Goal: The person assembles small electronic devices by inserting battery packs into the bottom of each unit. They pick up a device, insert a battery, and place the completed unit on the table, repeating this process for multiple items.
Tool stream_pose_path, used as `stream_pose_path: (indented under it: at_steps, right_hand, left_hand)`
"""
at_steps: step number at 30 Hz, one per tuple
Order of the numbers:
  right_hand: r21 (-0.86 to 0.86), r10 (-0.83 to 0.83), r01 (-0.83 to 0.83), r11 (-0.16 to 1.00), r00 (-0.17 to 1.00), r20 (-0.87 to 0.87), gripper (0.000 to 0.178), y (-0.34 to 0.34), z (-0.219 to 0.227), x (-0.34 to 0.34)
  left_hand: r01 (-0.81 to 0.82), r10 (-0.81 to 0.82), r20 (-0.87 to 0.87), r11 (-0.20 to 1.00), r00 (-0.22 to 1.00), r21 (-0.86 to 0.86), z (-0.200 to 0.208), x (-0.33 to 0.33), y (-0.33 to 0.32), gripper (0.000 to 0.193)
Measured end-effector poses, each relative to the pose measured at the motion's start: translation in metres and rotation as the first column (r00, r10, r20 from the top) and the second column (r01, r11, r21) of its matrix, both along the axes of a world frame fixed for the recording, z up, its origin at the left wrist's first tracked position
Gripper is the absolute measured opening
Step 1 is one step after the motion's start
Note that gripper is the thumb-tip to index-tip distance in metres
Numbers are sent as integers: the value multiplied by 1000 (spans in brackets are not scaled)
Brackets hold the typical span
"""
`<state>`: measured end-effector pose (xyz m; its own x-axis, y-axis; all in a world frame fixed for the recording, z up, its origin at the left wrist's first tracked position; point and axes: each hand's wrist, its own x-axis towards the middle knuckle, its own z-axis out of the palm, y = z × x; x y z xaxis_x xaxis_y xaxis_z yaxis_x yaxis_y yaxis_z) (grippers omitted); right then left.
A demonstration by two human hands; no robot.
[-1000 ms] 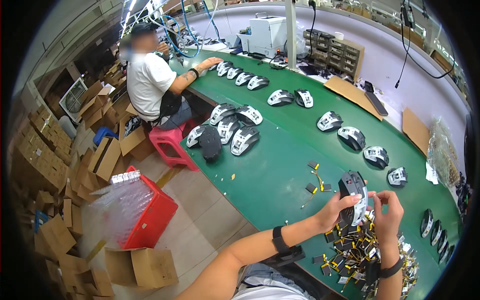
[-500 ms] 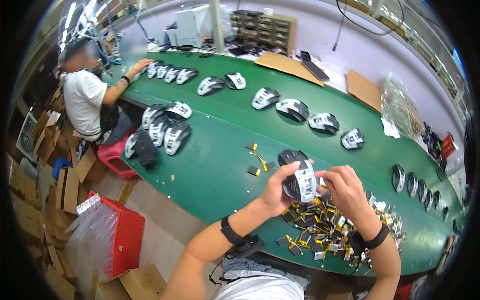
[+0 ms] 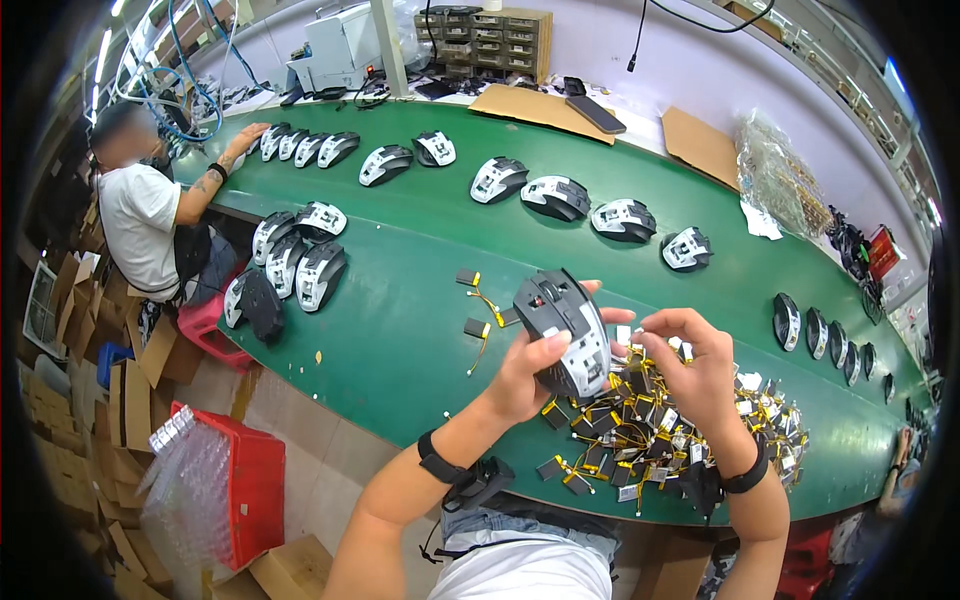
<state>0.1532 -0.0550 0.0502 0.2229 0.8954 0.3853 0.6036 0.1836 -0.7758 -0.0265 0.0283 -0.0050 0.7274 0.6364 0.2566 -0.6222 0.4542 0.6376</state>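
Observation:
My left hand point(image 3: 527, 372) is wrapped round a black and white computer mouse point(image 3: 560, 330), thumb across its near side, fingers behind it. The mouse is tilted, with a small red part showing near its upper end. Close to its right side is my right hand point(image 3: 695, 368), fingers curled with thumb and forefinger tips brought together. Whatever is between them, if anything, is too small to make out. Beneath both hands spreads a pile of small battery packs point(image 3: 640, 440) with yellow tape and thin leads. A few more battery packs point(image 3: 477, 327) lie left of the mouse.
More mice stand in a row along the green table point(image 3: 400, 330), with a cluster point(image 3: 285, 260) at the left and others point(image 3: 818, 335) at the right. A co-worker point(image 3: 150, 215) sits at the far left, one hand on a mouse. A red bin point(image 3: 257, 490) stands on the floor.
The view has shifted, so the table things sit further left. My left hand has turned the held mouse, showing more of its dark top. My right hand stays close beside it.

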Motion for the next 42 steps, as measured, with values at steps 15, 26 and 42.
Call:
stream_pose_path:
  at_steps: [15, 26, 42]
  right_hand:
    - [66, 58, -82, 994, 949, 310, 12, -11, 12, -11]
    - [38, 200, -364, 931, 594, 779, 23, -14, 15, -31]
    - [48, 231, -380, 924, 652, 722, 23, -10, 1, -34]
  left_hand:
    - [72, -71, 20, 995, 997, -67, -6, -1, 1, 70]
    - [-15, 9, -65, 995, 998, -97, -8, 5, 1, 64]
    - [-85, 66, -125, 985, 990, -152, -9, 5, 2, 59]
